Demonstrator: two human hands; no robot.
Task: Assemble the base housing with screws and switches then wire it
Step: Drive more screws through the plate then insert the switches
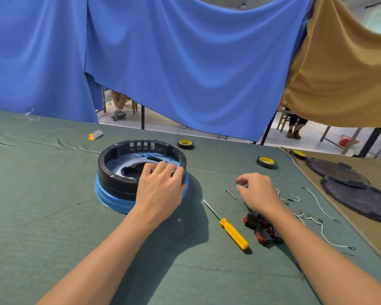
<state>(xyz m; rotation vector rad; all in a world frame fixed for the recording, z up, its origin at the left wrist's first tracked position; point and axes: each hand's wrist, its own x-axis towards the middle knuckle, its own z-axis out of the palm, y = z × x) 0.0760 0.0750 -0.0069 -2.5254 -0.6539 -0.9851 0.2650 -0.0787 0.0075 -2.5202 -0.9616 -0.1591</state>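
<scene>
The round base housing (pixel 119 166), a black ring on a blue lower rim, sits on the green cloth left of centre. My left hand (pixel 161 190) grips its near right rim, fingers curled over the edge into the inside. My right hand (pixel 257 192) hovers above the cloth to the right, thumb and fingers loosely curled; whether they pinch something small I cannot tell. A long screw (pixel 231 194) lies just left of that hand. A yellow-handled screwdriver (pixel 229 227) lies nearer me. Red and black switches (pixel 260 230) lie under my right wrist. White wires (pixel 317 216) with terminals spread to the right.
Two rolls of black tape (pixel 185 143) (pixel 266 161) lie beyond the housing. Two black round covers (pixel 339 170) (pixel 361 199) rest on the tan cloth at right. A small yellow and grey item (pixel 95 135) lies at the far left. Blue and tan curtains hang behind the table.
</scene>
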